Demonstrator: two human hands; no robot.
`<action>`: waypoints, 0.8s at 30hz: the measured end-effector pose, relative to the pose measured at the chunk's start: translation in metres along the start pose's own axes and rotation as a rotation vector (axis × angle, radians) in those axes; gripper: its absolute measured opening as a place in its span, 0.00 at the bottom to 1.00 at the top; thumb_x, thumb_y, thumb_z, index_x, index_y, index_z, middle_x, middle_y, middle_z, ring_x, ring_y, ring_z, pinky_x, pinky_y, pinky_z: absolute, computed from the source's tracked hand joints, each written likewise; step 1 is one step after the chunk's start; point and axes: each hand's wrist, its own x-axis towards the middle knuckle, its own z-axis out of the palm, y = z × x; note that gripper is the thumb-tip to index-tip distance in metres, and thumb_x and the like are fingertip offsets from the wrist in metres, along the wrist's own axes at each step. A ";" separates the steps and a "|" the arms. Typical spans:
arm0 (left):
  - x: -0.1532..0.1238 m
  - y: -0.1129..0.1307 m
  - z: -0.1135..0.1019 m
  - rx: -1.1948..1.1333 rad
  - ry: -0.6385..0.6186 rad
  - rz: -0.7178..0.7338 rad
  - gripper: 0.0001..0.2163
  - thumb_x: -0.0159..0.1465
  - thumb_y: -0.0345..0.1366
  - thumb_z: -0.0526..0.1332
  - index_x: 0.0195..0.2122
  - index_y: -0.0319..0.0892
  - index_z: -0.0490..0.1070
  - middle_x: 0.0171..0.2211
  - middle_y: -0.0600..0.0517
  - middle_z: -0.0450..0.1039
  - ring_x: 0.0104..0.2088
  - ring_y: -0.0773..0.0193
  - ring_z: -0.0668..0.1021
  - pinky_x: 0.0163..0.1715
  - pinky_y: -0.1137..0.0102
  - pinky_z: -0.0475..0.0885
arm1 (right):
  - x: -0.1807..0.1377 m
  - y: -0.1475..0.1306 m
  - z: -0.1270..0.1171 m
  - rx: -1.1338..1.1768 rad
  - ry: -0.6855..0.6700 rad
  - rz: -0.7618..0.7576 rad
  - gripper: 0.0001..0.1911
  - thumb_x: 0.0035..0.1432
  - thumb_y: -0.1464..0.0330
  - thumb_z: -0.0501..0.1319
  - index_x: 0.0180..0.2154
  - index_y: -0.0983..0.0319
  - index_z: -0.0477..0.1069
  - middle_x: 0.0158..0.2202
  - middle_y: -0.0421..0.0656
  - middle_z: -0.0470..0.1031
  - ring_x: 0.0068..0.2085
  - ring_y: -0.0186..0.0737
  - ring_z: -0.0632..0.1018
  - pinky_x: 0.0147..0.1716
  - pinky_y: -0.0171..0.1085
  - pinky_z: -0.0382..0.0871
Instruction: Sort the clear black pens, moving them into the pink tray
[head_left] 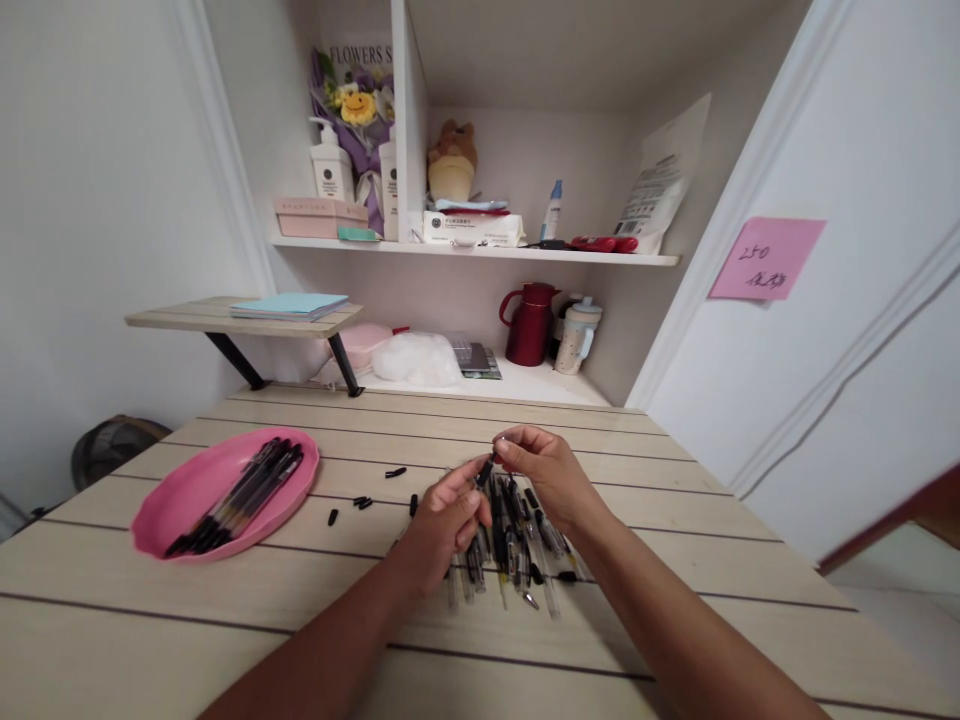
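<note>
Black pen part (485, 472) we hold between hands, over pen pile (513, 535); long axis slants rightward from our left hand (448, 512), clamped on near end, to right hand (546, 468), fingertips pinched at far end.

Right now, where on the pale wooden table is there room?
Bare table lies right of the right hand and forearm, and on the near side of the oval pink dish. Crowded: under the left hand and right, with black-and-clear pens, and from there to the dish, with small black pieces.
</note>
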 end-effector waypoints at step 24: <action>0.001 0.003 -0.001 0.007 0.044 -0.002 0.17 0.56 0.40 0.58 0.45 0.41 0.61 0.22 0.57 0.65 0.12 0.79 0.55 0.12 0.79 0.47 | -0.009 0.000 0.007 0.013 -0.043 0.055 0.14 0.41 0.62 0.64 0.30 0.64 0.72 0.23 0.39 0.71 0.23 0.31 0.67 0.24 0.32 0.60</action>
